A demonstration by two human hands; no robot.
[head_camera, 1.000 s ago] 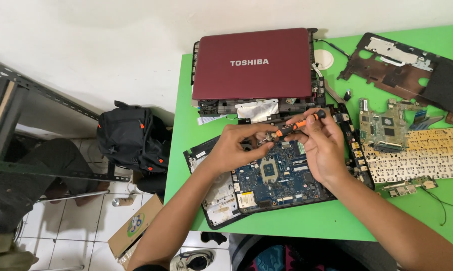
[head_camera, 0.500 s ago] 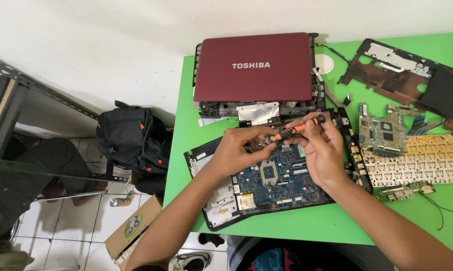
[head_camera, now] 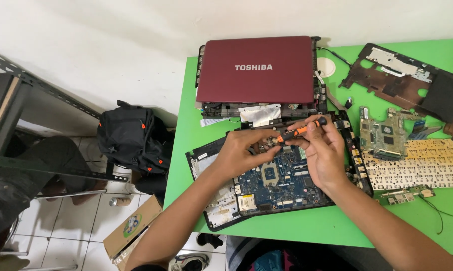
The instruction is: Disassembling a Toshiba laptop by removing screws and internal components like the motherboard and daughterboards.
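Head view, looking down on a green desk (head_camera: pixel 307 228) beside a white wall; two bare arms reach in from the bottom edge. An opened laptop base with a blue circuit board (head_camera: pixel 281 178) lies near the desk's front edge, just beneath both hands; the right hand (head_camera: pixel 323 150) has its grip closed around a small screwdriver with an orange and black handle (head_camera: pixel 299 131), held nearly level with its tip pointing left over the board's upper edge; the left hand (head_camera: pixel 244 148) rests on the board's upper left part, fingers curled and pinched just beside the screwdriver tip; whether that grip holds anything cannot be told. Behind the hands, against the wall, sits a closed dark red laptop (head_camera: pixel 256 70); to the right lie a loose green circuit board (head_camera: pixel 384 138), a pale keyboard (head_camera: pixel 420 163) and a dark red case frame (head_camera: pixel 412 83), apart from one another or barely touching. Left of the desk, on the tiled floor, stand a black backpack (head_camera: pixel 131 140) and a cardboard box (head_camera: pixel 133 226).
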